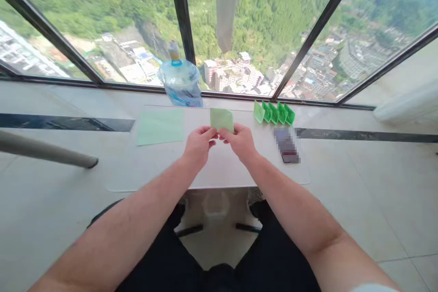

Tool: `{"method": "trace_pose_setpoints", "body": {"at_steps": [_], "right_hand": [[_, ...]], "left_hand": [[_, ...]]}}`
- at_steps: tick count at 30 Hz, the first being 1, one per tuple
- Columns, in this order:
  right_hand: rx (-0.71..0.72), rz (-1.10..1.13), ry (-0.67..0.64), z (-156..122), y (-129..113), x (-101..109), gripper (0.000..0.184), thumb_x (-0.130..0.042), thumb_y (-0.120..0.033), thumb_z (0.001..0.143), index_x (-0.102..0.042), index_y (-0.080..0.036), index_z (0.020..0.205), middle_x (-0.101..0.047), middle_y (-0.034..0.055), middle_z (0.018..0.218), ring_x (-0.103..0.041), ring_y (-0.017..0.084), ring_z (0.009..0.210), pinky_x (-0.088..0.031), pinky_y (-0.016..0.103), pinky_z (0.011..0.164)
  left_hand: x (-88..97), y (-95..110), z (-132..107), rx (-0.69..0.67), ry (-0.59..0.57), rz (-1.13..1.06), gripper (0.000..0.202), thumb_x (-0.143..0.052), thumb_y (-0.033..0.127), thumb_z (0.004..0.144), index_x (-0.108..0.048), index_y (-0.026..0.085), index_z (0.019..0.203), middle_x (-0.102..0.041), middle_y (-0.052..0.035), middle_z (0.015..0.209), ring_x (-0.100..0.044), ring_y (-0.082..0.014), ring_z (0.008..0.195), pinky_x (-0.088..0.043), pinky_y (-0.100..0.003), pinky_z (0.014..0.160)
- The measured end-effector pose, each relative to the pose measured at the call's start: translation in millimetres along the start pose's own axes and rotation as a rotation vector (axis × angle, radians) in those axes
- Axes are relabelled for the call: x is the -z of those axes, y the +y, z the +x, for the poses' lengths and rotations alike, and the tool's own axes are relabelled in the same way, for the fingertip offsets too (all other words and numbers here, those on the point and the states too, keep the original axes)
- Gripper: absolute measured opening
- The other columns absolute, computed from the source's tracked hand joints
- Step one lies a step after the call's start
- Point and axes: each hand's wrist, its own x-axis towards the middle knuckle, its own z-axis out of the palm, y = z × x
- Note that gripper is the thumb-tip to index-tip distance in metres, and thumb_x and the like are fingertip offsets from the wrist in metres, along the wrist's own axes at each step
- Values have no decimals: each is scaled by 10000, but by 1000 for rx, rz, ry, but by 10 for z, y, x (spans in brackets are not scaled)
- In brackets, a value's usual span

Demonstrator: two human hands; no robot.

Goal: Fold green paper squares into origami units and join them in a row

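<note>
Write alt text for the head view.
Left hand and right hand pinch a folded pale-green paper over a white table. A flat green sheet lies left, folded green pieces and a blurred object right, a water jug behind.

Water jug, perhaps a phone

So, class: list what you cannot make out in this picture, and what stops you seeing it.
Head view:
- Lower edge of the light green paper: covered by the left hand and right hand.
- Dark object right of the hands: pixelated, unidentifiable.
- Green folded pieces: too small to tell their folds.
- Grey pole: cut off by the left edge.
- Water bottle: any label too blurred to read.
</note>
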Motion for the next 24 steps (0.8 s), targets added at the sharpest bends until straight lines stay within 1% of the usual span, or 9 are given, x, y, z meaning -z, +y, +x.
{"method": "trace_pose_setpoints", "body": {"at_steps": [3,7,12,15,17,21,24], "right_hand": [[7,-6,87,-14,21,-30,246,-759,-415,721,-670,-191,673,-688,-8,645,-588,138,603,-470,267,591],[13,45,144,-18,22,-42,273,-754,-443,728,-659,-194,665,-689,-3,628,-590,133,585,-482,266,591],[5,82,116,-14,14,-22,282,-765,-440,710,-680,-187,801,-708,6,670,-653,159,642,-517,278,598],[5,81,108,-19,15,-32,281,-791,-384,672,-678,-186,836,-716,1,693,-669,167,672,-526,282,609],[33,89,103,-25,12,-49,256,-790,-339,663,-677,-189,837,-723,-4,712,-675,166,685,-541,292,637],[110,83,110,-38,-13,-72,183,-742,-309,715,-692,-190,845,-733,0,731,-691,169,690,-561,303,662],[133,47,122,-53,-34,-73,195,-697,-329,777,-708,-187,911,-743,14,752,-718,185,710,-567,305,651]], "left_hand": [[-66,-3,-34,41,10,-76,186,-792,226,629,-662,146,735,-676,-26,727,-625,-124,714,-391,-237,589],[-118,5,-49,67,64,-130,134,-751,181,664,-659,134,749,-667,-32,704,-615,-116,668,-404,-229,577],[-116,11,-34,77,131,-167,37,-687,127,739,-659,122,762,-661,-37,702,-604,-103,625,-423,-216,550],[-114,0,-38,96,128,-226,17,-664,98,770,-667,113,775,-669,-45,720,-611,-96,625,-434,-201,540],[-121,-5,-48,125,129,-274,41,-643,83,793,-669,107,772,-667,-47,718,-606,-87,614,-434,-189,528],[-141,13,-68,191,153,-322,106,-601,77,834,-671,95,756,-655,-48,696,-595,-76,595,-439,-173,513],[-149,39,-74,214,171,-313,130,-584,79,844,-674,92,751,-648,-53,688,-594,-79,595,-450,-176,517]]}}
